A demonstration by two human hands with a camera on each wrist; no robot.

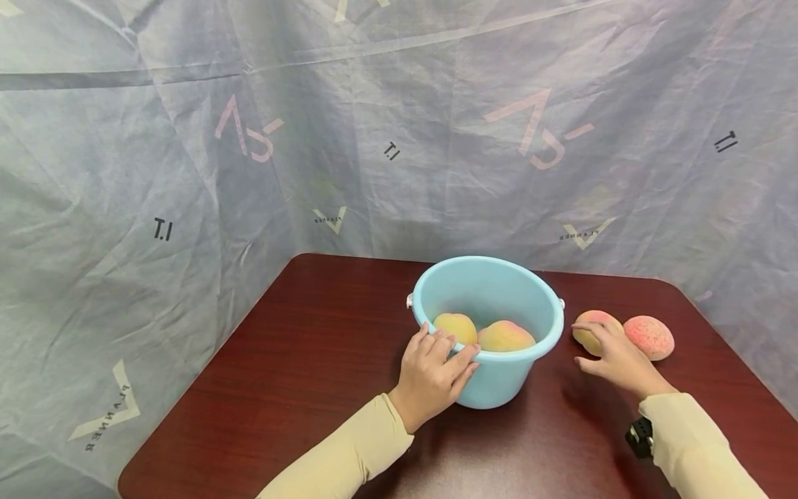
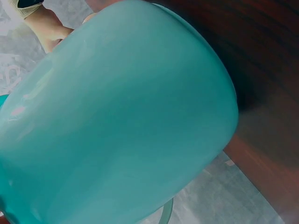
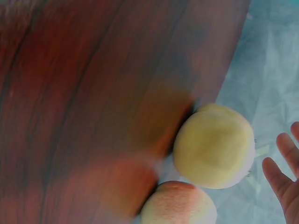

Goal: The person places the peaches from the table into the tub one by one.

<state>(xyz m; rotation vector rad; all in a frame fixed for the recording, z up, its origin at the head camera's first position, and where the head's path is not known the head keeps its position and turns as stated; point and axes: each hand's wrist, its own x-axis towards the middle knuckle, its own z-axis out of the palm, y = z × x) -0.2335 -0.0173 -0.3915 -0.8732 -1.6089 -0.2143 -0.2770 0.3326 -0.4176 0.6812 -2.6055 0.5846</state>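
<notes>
A light blue bucket [image 1: 492,385] stands upright on the table, its side filling much of the left wrist view. Inside it lie two yellow-pink peaches [image 1: 506,335]. My left hand [image 1: 431,374] holds the bucket's near rim, fingertips over the edge and thumb along the rim. To the bucket's right, two more peaches sit side by side: a yellowish peach [image 3: 212,147] and a redder, speckled peach [image 1: 650,338]. My right hand [image 1: 617,357] hovers at the yellowish one with fingers spread and nothing in its grasp; the right wrist view shows a gap between fingertips and fruit.
The dark red wooden table [image 1: 299,346] has rounded far corners. Grey printed sheeting [image 1: 399,187] hangs behind it and along the left. White handle mounts [image 1: 409,301] stick out at the bucket's sides. A black device [image 1: 640,438] is strapped at my right wrist.
</notes>
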